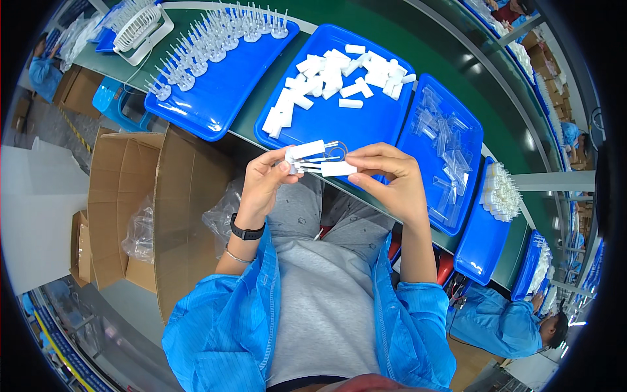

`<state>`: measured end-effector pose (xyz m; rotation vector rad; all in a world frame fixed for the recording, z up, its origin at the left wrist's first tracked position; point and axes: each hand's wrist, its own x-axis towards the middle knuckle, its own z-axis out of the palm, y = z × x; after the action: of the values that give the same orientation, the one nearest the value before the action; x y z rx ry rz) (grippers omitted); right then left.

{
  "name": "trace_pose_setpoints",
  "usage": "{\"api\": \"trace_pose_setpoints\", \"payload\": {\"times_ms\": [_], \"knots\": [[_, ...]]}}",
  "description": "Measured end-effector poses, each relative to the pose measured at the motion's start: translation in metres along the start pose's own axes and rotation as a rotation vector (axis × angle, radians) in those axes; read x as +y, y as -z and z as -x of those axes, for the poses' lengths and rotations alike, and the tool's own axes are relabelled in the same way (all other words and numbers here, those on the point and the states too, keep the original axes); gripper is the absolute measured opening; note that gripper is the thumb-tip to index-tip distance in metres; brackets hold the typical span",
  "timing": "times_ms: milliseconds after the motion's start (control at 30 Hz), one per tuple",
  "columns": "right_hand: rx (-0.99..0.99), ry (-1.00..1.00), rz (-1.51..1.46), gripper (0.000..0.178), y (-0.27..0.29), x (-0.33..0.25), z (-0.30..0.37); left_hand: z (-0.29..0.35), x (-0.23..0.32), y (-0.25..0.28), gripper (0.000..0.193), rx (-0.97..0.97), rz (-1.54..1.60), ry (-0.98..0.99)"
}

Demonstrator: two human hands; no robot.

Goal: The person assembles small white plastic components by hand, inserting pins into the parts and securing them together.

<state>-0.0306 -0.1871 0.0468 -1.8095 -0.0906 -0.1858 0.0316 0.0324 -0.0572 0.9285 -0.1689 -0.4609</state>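
Just in front of my body, over the near table edge, my left hand (264, 178) pinches the white base of a small part with several thin prongs (316, 159). One white rectangular block (305, 150) is on its upper prong. Between the thumb and fingers of my right hand (392, 175) is a second white block (338, 169), lined up with a lower prong; how far it sits on the prong I cannot tell. A thin brownish loop (338, 151) shows beside the prong tips, close to my right fingertips.
A blue tray (369, 127) ahead bears many white blocks. To its left a blue tray (202, 108) holds rows of upright pronged parts; to its right another tray (424, 202) has transparent pieces. A white fan (140, 31), cardboard box (189, 215) and co-worker (503, 320) are nearby.
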Motion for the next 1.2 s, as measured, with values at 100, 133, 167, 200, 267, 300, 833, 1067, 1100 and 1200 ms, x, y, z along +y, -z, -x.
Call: {"api": "trace_pose_setpoints", "payload": {"times_ms": [100, 133, 167, 200, 267, 300, 833, 1067, 1100, 1200], "knots": [[-0.004, -0.024, 0.062, 0.025, 0.004, -0.005, 0.001, 0.0, -0.002, 0.002, 0.036, -0.011, 0.016, 0.027], [-0.025, -0.007, 0.138, 0.025, 0.005, -0.007, 0.001, -0.001, -0.003, 0.003, 0.036, -0.027, 0.03, 0.046], [-0.047, 0.01, 0.213, 0.025, 0.006, -0.008, 0.001, -0.001, -0.003, 0.002, 0.036, -0.028, 0.03, 0.047], [-0.045, 0.009, 0.214, 0.025, 0.005, -0.007, 0.002, -0.001, -0.003, 0.001, 0.036, -0.025, 0.012, 0.044], [0.056, 0.16, 0.313, 0.021, 0.003, -0.003, 0.004, -0.002, -0.004, 0.0, 0.035, -0.022, -0.007, 0.042], [0.054, 0.161, 0.31, 0.021, 0.003, -0.005, 0.003, -0.001, -0.004, 0.001, 0.035, -0.022, -0.002, 0.046], [0.024, 0.459, 0.528, 0.022, -0.02, 0.019, 0.0, 0.001, -0.012, -0.005, 0.034, -0.081, 0.039, 0.192], [-0.014, 0.366, 0.43, 0.02, -0.011, 0.021, -0.001, 0.0, -0.008, -0.012, 0.033, -0.064, 0.016, 0.112], [-0.02, 0.376, 0.451, 0.021, -0.012, 0.019, -0.002, 0.001, -0.008, -0.012, 0.033, -0.041, 0.012, 0.092], [-0.047, 0.351, 0.638, 0.03, -0.021, -0.001, 0.002, 0.001, -0.006, -0.016, 0.033, -0.013, -0.034, 0.046]]}}
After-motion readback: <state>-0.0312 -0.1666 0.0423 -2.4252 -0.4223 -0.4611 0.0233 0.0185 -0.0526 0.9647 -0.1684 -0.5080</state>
